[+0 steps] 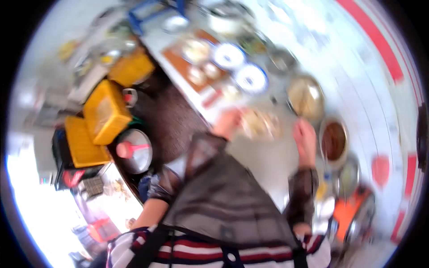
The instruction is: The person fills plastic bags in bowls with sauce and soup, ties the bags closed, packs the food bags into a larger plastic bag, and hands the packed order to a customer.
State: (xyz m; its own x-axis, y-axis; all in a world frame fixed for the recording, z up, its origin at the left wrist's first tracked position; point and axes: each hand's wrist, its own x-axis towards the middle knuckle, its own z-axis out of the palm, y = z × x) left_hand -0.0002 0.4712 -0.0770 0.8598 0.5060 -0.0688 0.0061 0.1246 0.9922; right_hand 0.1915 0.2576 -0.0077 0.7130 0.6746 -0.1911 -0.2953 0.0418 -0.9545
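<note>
The whole view is smeared by motion. My left hand (pixel 229 123) is closed at the table's near-left side, right against a heap of pale pieces (pixel 261 124) that seems to lie in or under clear plastic. Blur hides what its fingers hold. To the right of that heap my right hand (pixel 304 134) looks like a fist, apart from the pieces, and anything inside it cannot be made out. Dark sheer sleeves cover both forearms. Just beyond the right hand sits a large round pan with tan contents (pixel 306 96); a bowl of brown-red contents (pixel 334 139) is close on its right.
Two blue-rimmed white plates (pixel 261 87) stand beyond my hands, beside a brown board (pixel 174 57) bearing pale round lumps. Metal pots (pixel 223 21) line the back. Yellow crates (pixel 100 117) and a white basin (pixel 142 157) are left of the table. An orange item (pixel 347 210) is lower right.
</note>
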